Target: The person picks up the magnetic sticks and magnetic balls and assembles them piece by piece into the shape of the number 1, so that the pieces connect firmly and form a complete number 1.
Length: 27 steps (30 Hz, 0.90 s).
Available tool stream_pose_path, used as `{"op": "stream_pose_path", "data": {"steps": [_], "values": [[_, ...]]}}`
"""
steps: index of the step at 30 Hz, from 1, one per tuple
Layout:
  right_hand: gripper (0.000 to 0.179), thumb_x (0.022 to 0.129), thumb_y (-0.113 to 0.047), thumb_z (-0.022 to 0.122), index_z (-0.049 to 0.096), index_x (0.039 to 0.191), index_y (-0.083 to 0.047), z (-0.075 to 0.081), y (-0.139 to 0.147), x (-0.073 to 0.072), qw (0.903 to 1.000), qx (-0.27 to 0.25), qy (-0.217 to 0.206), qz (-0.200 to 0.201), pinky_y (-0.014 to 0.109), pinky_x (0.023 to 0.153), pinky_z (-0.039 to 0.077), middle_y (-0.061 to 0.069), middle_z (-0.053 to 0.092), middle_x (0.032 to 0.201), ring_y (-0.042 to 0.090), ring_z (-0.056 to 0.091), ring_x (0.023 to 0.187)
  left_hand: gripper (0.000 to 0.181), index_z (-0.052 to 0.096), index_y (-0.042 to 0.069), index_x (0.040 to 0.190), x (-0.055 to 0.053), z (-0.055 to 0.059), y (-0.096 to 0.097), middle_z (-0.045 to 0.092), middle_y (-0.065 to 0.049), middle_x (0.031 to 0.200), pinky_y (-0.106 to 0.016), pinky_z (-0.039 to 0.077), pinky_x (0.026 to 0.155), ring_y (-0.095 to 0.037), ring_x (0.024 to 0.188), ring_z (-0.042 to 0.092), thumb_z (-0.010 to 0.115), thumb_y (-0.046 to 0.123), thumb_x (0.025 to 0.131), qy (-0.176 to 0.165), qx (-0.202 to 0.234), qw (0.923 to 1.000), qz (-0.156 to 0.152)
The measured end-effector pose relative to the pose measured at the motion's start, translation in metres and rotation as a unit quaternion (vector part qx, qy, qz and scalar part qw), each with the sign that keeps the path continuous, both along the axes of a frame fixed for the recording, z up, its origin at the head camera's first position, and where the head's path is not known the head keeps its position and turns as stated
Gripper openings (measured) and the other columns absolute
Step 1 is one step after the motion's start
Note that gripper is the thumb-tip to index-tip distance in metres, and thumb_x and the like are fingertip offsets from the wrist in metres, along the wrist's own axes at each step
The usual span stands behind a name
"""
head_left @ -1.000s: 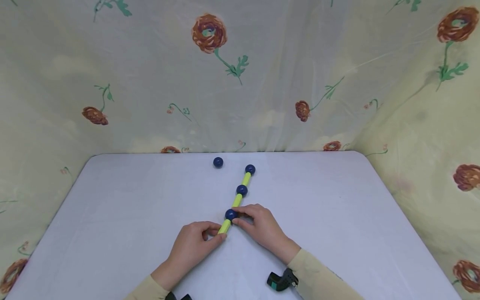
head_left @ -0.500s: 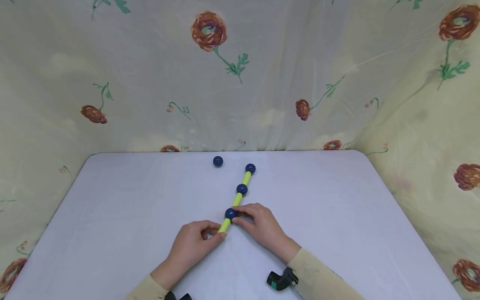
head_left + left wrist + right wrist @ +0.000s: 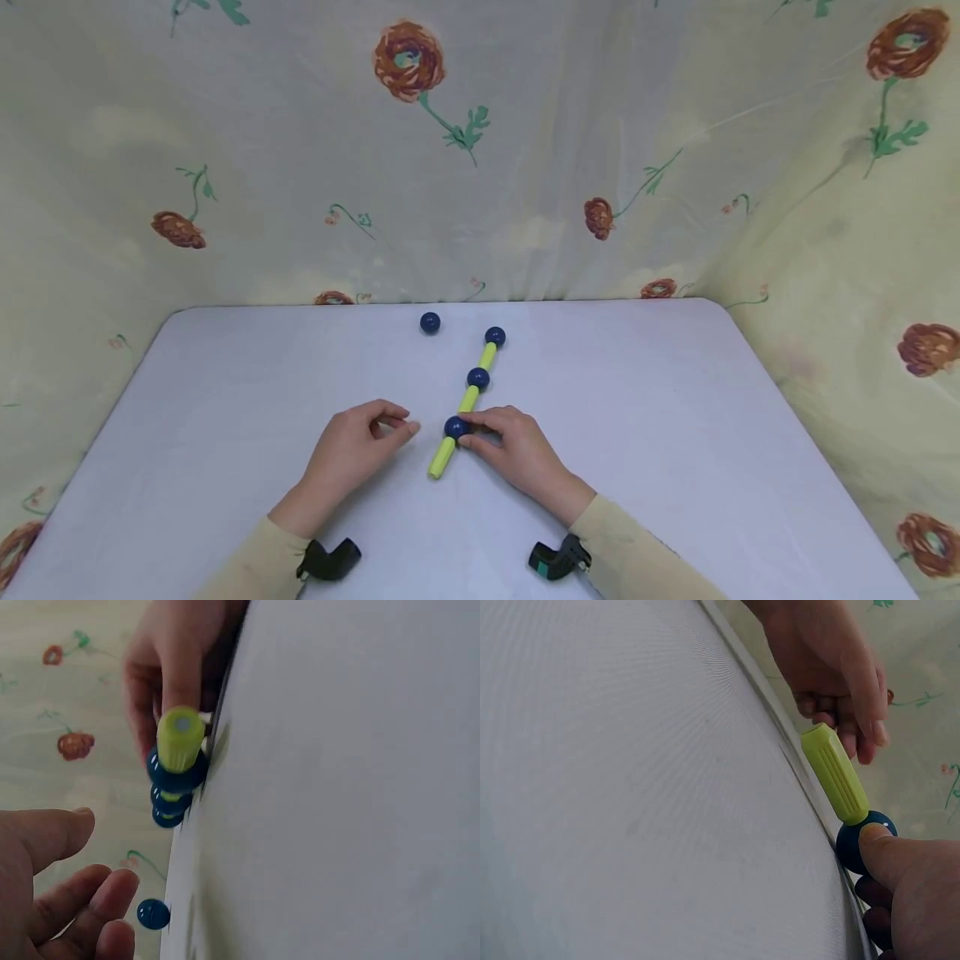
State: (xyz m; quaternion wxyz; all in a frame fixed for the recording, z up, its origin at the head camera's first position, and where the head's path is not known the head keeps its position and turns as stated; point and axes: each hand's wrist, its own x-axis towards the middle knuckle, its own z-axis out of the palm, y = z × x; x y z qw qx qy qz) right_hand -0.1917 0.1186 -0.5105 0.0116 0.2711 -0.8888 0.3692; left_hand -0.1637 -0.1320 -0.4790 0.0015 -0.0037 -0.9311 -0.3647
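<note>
A straight chain of dark blue balls and yellow-green rods lies on the white table, slanting away to the right in the head view. My right hand (image 3: 522, 450) pinches the nearest blue ball (image 3: 454, 428) between thumb and fingers. From that ball the front rod (image 3: 442, 458) points toward me, its near end bare; the left wrist view shows a grey spot on the rod's end face (image 3: 182, 724). Farther along sit the middle ball (image 3: 478, 378) and the end ball (image 3: 495, 337). To the left of the chain, my left hand (image 3: 352, 446) hovers apart from it, fingers loosely bent around nothing.
One loose blue ball (image 3: 430, 323) stands near the back edge of the white table (image 3: 637, 433), left of the chain's far end. Behind the table hangs a flowered cloth (image 3: 525, 167). Each wrist carries a black camera, the left one (image 3: 330, 560) near the front.
My left hand has let go of the front rod and moved left and away from me. The right hand keeps its pinch on the nearest ball. The chain stays in place.
</note>
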Motion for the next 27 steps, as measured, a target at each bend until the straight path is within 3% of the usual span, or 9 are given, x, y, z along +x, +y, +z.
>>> {"op": "stream_pose_path", "data": {"steps": [4, 8, 16, 21, 27], "values": [[0.035, 0.092, -0.034, 0.071, 0.069, 0.125, -0.023, 0.0, 0.0, 0.0, 1.0, 0.0, 0.007, 0.004, 0.029, 0.09, 0.049, -0.012, 0.068, 0.116, 0.004, 0.06, 0.108, 0.032, 0.072, 0.016, 0.109, -0.029, 0.013, -0.014, 0.067, 0.006, 0.091, -0.033, 0.047, 0.067, -0.016, 0.079, 0.056, 0.072, 0.041, 0.089, 0.005, -0.011, 0.9999, -0.001], [0.035, 0.092, -0.033, 0.072, 0.069, 0.125, -0.021, -0.001, 0.001, 0.0, 0.9998, -0.002, 0.017, 0.005, 0.03, 0.089, 0.05, -0.011, 0.069, 0.115, 0.005, 0.06, 0.107, 0.036, 0.069, 0.014, 0.116, -0.064, 0.02, -0.02, 0.068, 0.002, 0.103, -0.036, 0.049, 0.075, -0.019, 0.088, 0.059, 0.072, 0.038, 0.09, -0.004, -0.024, 0.9995, -0.022], [0.036, 0.092, -0.037, 0.071, 0.069, 0.126, -0.024, -0.002, 0.001, -0.001, 1.0, -0.001, 0.003, 0.004, 0.028, 0.088, 0.049, -0.015, 0.068, 0.115, 0.002, 0.059, 0.106, 0.051, 0.058, 0.013, 0.133, -0.126, 0.015, -0.014, 0.062, -0.007, 0.123, -0.045, 0.048, 0.091, -0.028, 0.109, 0.058, 0.073, 0.035, 0.09, -0.043, -0.036, 0.9977, -0.038], [0.037, 0.093, -0.038, 0.069, 0.069, 0.127, -0.023, -0.003, 0.001, -0.001, 0.9999, 0.003, 0.014, 0.005, 0.029, 0.088, 0.05, -0.012, 0.069, 0.115, 0.004, 0.06, 0.105, 0.055, 0.054, 0.013, 0.138, -0.15, 0.01, -0.006, 0.06, -0.011, 0.129, -0.048, 0.043, 0.099, -0.03, 0.116, 0.056, 0.073, 0.034, 0.091, -0.055, -0.059, 0.9957, -0.046], [0.037, 0.093, -0.038, 0.07, 0.069, 0.127, -0.024, -0.003, 0.001, -0.002, 0.9999, 0.004, 0.01, 0.008, 0.028, 0.088, 0.049, -0.013, 0.069, 0.114, 0.003, 0.059, 0.105, 0.059, 0.051, 0.013, 0.142, -0.164, 0.008, 0.002, 0.059, -0.012, 0.132, -0.047, 0.041, 0.102, -0.03, 0.122, 0.054, 0.072, 0.034, 0.092, -0.045, -0.078, 0.9943, -0.058]]}}
